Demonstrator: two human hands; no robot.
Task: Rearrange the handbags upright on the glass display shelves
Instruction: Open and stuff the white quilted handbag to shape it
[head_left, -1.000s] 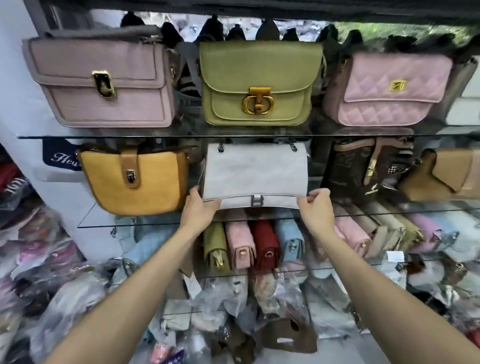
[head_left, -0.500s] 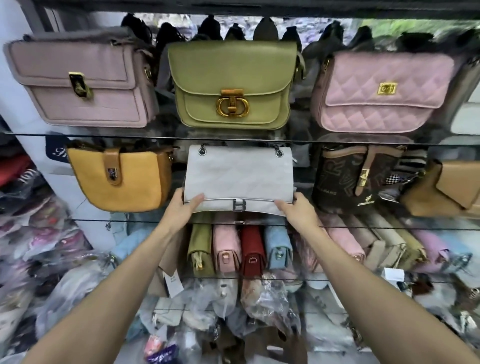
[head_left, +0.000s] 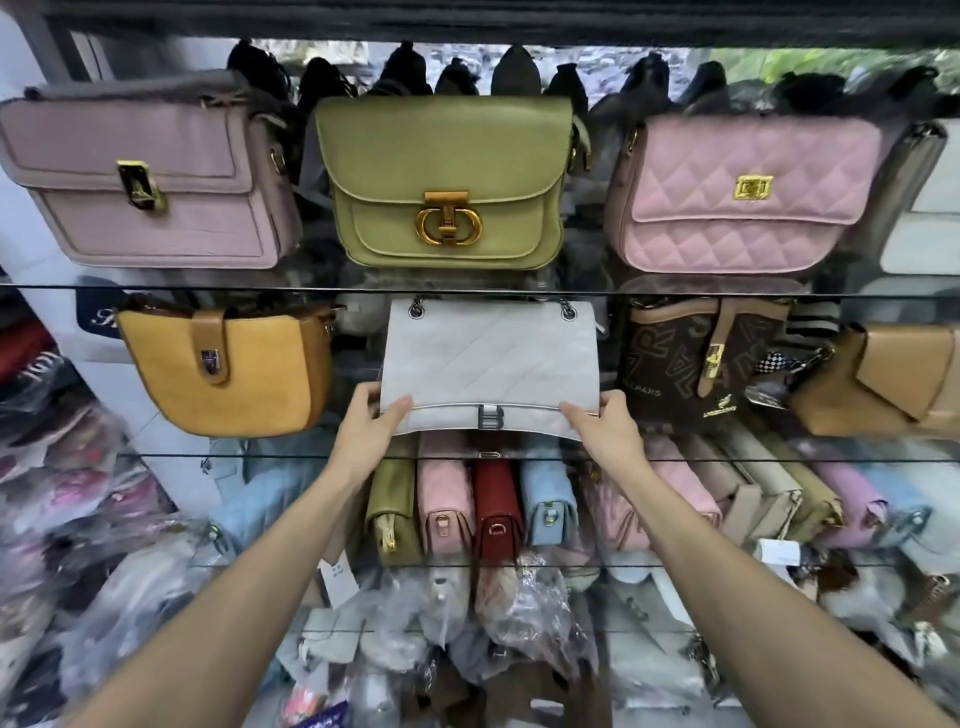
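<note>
Handbags are being displayed on stacked glass shelves (head_left: 519, 289), face out on the upper two levels. On the top shelf a mauve bag (head_left: 150, 182), an olive green bag (head_left: 441, 182) with a round gold clasp, and a pink quilted bag (head_left: 737, 192) are being shown upright side by side. On the middle shelf (head_left: 208, 455) a mustard yellow bag (head_left: 223, 369) is standing at the left, and a brown bag (head_left: 706, 364) printed with large letters is standing at the right, with "PARS" readable in small white print near its lower left; a tan bag (head_left: 883, 379) is being kept beside it at the far right. Between the yellow and brown bags, a pale grey quilted bag (head_left: 488, 358) with a silver buckle and chain rings is being held upright on the middle shelf. Its lower left corner is being gripped by the left hand (head_left: 371, 434), thumb laid across the front, and its lower right corner is being pinched by the right hand (head_left: 605, 428), fingers curled behind. On the shelf below, smaller bags in olive (head_left: 392, 509), pink (head_left: 447, 499), dark red (head_left: 497, 506) and light blue (head_left: 548, 499) are being stored end-on in a tight row. A white tag (head_left: 336, 574) is hanging lower left of them; its print is too small to be read.
</note>
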